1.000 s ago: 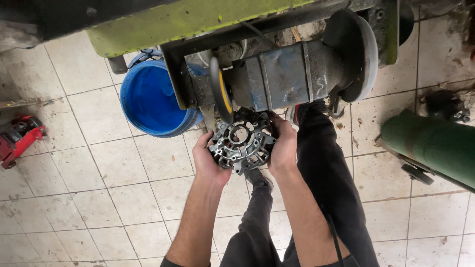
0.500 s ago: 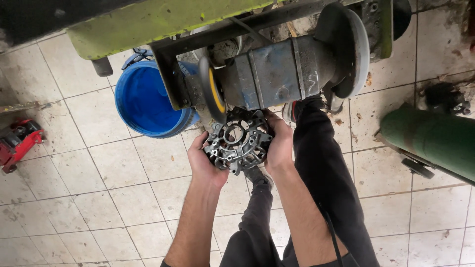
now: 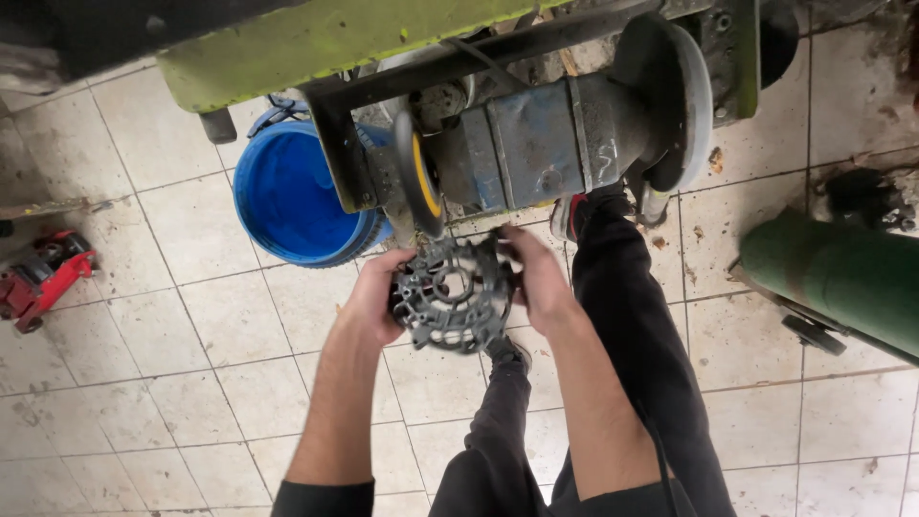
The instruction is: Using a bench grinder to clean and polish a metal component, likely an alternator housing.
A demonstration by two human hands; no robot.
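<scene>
Both hands gripped a round grey ribbed metal housing (image 3: 452, 295), held in the air just below the grey-blue motor unit (image 3: 546, 144). The left hand (image 3: 375, 299) had its fingers curled around the housing's left rim; the right hand (image 3: 538, 278) had its fingers wrapped over the top right rim. The housing was tilted, its open ribbed face turned up toward the camera, not touching the motor unit. A yellow-rimmed pulley disc (image 3: 421, 182) sat on the motor unit's left end, just above the housing. A blue bucket (image 3: 292, 196) stood on the tiled floor (image 3: 172, 335) left of the motor unit. A green frame (image 3: 316, 38) ran above the motor unit. A green cylinder (image 3: 842, 273) lay to the right of the motor unit, a red jack (image 3: 43, 273) far to its left. The person's dark trouser legs (image 3: 632, 345) stood below the motor unit.
</scene>
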